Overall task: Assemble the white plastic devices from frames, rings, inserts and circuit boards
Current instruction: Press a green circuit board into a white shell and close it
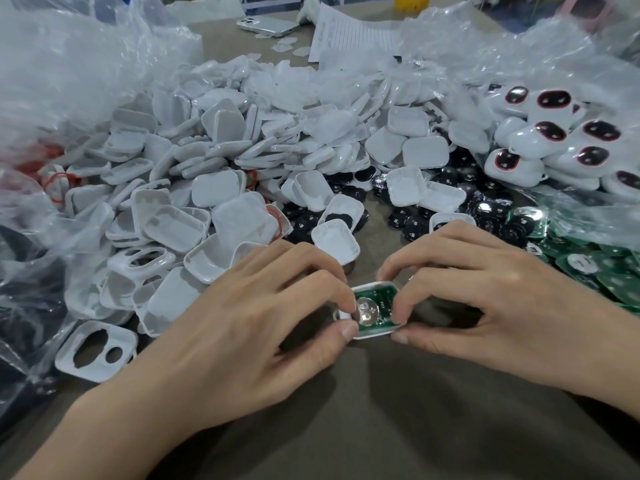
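Pinching from both sides, left hand (249, 327) and right hand (485, 296) hold a white shell (371, 336) with a green board (382, 296) in it, low in the middle. Push the board down evenly so it sits flat. More shells (214, 150) pile up behind, boards (606, 268) at right.

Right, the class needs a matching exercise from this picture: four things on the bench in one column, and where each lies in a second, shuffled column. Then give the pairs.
Things:
1 phone
2 loose circuit boards
3 frame with two holes
4 shell with a board inside

Places:
a pinched between the left hand and right hand
b nearest the camera, on the left
c farthest away, top centre
d to the right of the right hand

Pairs: 1-c, 2-d, 3-b, 4-a
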The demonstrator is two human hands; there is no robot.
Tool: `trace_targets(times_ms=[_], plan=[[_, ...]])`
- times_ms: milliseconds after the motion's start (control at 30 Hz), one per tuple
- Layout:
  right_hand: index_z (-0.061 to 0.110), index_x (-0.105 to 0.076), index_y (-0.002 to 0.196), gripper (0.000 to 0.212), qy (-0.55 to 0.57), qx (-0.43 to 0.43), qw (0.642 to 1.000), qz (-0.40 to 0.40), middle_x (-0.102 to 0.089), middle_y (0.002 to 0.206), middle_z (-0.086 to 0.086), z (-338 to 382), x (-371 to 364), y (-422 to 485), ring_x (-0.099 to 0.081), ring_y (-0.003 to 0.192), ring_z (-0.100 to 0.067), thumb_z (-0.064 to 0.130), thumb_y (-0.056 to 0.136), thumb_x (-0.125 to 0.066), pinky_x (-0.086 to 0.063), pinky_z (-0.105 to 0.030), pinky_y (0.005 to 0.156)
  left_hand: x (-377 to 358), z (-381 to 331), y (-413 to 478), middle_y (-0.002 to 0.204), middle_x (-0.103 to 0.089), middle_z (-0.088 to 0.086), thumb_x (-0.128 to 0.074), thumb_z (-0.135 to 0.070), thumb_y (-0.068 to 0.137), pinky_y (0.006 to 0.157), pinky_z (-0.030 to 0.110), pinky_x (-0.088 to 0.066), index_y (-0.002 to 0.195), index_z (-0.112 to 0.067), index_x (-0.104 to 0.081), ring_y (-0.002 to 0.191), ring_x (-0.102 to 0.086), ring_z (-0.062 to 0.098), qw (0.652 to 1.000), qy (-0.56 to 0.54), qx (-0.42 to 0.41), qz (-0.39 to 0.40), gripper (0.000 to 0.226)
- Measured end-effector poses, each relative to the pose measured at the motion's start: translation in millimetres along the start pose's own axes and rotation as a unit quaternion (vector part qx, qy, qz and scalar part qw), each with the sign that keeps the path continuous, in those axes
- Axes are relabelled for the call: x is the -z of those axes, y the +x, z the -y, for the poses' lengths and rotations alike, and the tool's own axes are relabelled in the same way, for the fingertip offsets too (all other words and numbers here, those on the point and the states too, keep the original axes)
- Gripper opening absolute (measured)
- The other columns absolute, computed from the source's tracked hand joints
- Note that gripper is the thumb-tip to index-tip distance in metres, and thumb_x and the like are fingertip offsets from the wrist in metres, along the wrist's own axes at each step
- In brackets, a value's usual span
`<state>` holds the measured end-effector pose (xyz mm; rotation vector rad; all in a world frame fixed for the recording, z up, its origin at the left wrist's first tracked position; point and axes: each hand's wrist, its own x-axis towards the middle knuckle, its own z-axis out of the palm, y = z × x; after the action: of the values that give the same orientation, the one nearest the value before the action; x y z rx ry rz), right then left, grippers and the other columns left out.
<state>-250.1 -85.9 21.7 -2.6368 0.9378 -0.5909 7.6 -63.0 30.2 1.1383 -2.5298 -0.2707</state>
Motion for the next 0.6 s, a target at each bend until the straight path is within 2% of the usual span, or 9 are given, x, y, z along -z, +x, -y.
trace_targets(times_ms=[200,600], plan=[[0.036,-0.069,0.096,0.013,-0.002,-0.004,1.000,0.002,-0.060,0.116,0.021,-1.1,0.1,-0.9,-0.054,0.106,-0.008,0.045,0.088,-0.068,-0.045,-0.029,0.094,0.0,-1.6,-0.3,0.113,-0.057,-0.013,-0.054,-0.041,0.100,0.087,0.031,-0.045,0.106,-0.028,-0.068,0.101,-0.057,0.012,1.000,-0.004,-0.007,0.002,0.020],[0.033,-0.069,0.099,0.020,-0.014,-0.012,1.000,0.003,-0.062,0.116,0.020,1.0,0.3,0.5,-0.054,0.105,-0.008,0.049,0.089,-0.062,-0.043,-0.025,0.095,0.0,-1.6,-0.7,0.114,-0.058,-0.011,-0.052,-0.042,0.101,0.088,0.026,-0.042,0.110,-0.033,-0.072,0.100,-0.055,0.010,1.000,0.005,-0.006,0.017,0.024]])
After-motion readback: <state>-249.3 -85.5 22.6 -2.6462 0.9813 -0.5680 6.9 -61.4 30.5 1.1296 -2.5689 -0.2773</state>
